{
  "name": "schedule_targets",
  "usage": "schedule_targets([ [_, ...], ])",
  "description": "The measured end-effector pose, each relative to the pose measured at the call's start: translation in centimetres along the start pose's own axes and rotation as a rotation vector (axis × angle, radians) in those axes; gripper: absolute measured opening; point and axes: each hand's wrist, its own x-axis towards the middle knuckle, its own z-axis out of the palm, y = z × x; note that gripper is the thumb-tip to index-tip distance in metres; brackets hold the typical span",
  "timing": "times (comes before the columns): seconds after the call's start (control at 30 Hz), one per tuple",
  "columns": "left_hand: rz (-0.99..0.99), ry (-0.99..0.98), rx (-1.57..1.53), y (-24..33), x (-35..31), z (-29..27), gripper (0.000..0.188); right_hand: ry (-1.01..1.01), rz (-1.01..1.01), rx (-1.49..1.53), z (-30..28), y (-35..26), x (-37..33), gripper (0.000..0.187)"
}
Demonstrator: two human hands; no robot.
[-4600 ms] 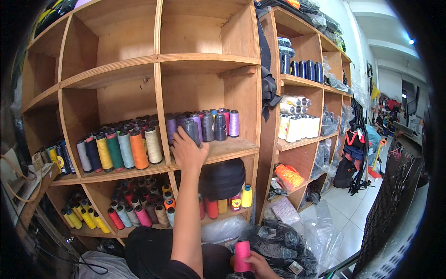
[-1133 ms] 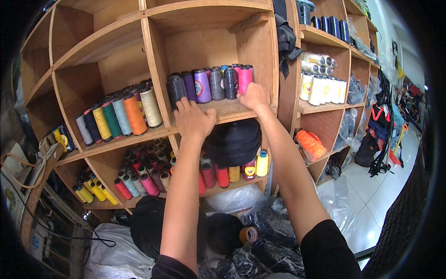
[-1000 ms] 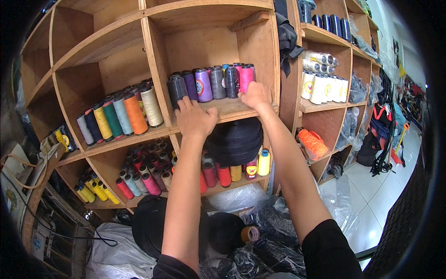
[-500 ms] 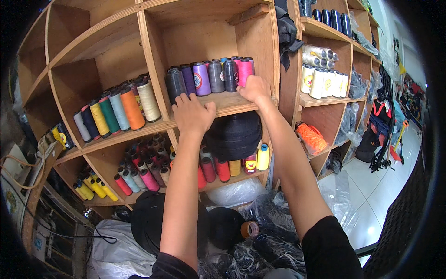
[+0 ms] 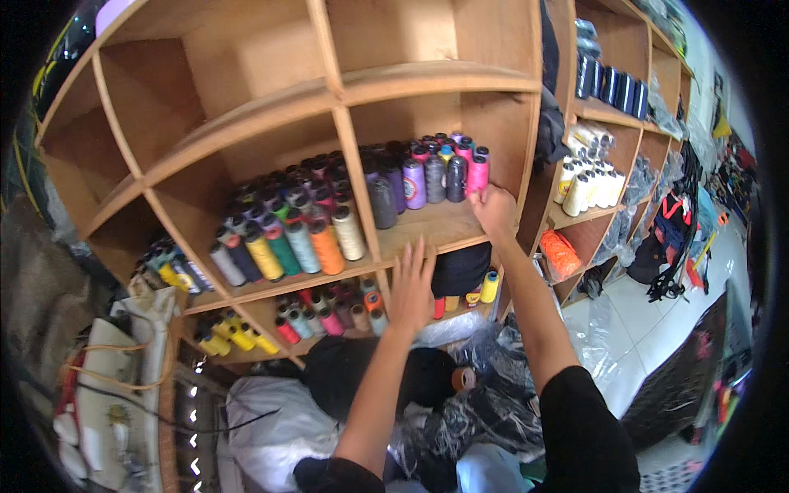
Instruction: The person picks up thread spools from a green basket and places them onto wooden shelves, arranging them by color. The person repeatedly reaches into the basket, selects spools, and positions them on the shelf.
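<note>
While left hand point(image 5: 410, 286) splayed, right point(image 5: 496, 215) curled by spool point(image 5: 477, 173)

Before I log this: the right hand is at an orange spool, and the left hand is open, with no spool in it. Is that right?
Only the colour is wrong: the head view shows the right hand at a pink spool. The left hand is open, with no spool, as you said.

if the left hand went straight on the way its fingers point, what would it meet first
The left hand would probably meet the shelf edge, which it overlaps in view, though depth is unclear; past that, the lilac spool or grey spool.
</note>
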Motion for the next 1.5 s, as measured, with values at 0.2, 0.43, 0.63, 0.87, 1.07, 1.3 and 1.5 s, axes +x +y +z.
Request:
schedule_targets([
  [0.2,-0.659,-0.769,-0.702,8.1,-40.9,-6.3,0.037,-0.283,0.241,-0.198,-9.6,-7.1,-12.7,0.025],
  [0.43,-1.164,-1.090,-0.448,13.2,-46.1,-25.9,0.029,-1.621,0.068,-0.148,-38.8,-20.3,-37.2,0.037],
  [0.63,-1.005,-1.027,-0.238,17.0,-46.7,-33.1,0.024,-2.069,-0.122,0.254,-45.1,-20.9,-45.9,0.035],
  [0.87,-0.430,-0.225,-0.677,12.2,-17.5,-32.3,0.022,-1.238,0.259,0.316,-46.8,-23.9,-16.9,0.041],
  [1.07,-0.335,-0.351,-0.897,27.6,0.0,-34.1,0.020,-0.431,0.733,0.372,-67.2,-17.0,-7.4,0.038],
  [1.3,0.535,-0.553,-0.273,47.0,-8.7,-32.0,0.070,-0.570,0.892,-0.497,-92.4,-11.6,-30.2,0.052],
  [1.5,0.409,-0.668,-0.141,49.6,-9.3,-31.9,0.079,-0.535,0.707,-0.640,-94.3,-13.6,-30.6,0.044],
])
